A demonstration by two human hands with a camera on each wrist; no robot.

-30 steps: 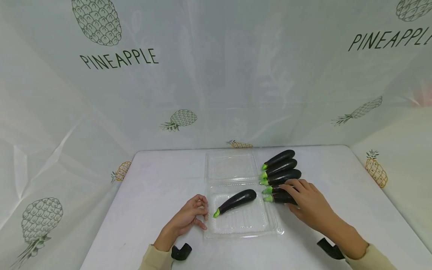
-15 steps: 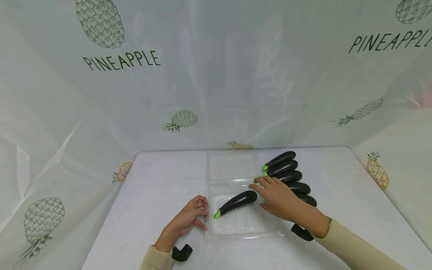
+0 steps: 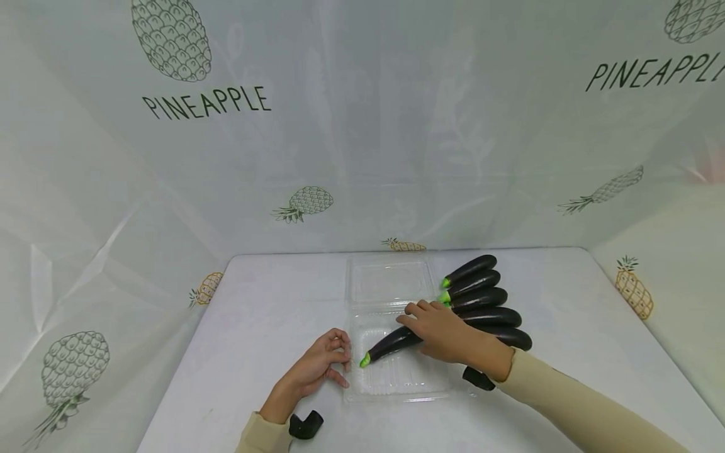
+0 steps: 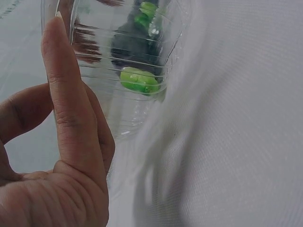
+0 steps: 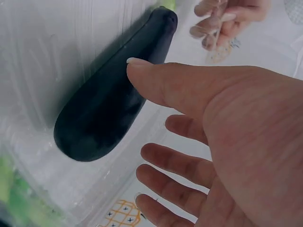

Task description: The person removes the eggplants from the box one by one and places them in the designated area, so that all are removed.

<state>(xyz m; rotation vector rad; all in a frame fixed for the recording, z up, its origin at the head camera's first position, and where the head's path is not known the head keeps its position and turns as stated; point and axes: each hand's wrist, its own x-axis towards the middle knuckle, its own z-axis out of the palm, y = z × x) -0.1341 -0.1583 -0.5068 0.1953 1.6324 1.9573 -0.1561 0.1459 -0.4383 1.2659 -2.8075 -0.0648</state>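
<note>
A dark eggplant (image 3: pixel 389 345) with a green stem lies slantwise in the base of a clear plastic clamshell container (image 3: pixel 396 382). My right hand (image 3: pixel 444 330) is over its thick end. In the right wrist view the thumb lies across the eggplant (image 5: pixel 102 109), while the other fingers are spread apart from it. My left hand (image 3: pixel 317 365) rests at the container's left side. A finger (image 4: pixel 68 104) extends straight along the clear wall in the left wrist view, and a green stem (image 4: pixel 138 80) shows through the plastic.
Several more eggplants (image 3: pixel 480 299) lie in a fanned row right of the container, stems toward it. The container's lid (image 3: pixel 391 283) lies folded back behind the base. A pineapple-print sheet (image 3: pixel 362 126) hangs behind the white table (image 3: pixel 272 302).
My right hand has moved left from the front eggplants in the row to over the one in the container. The row's eggplants stay put, and the left hand keeps its place.
</note>
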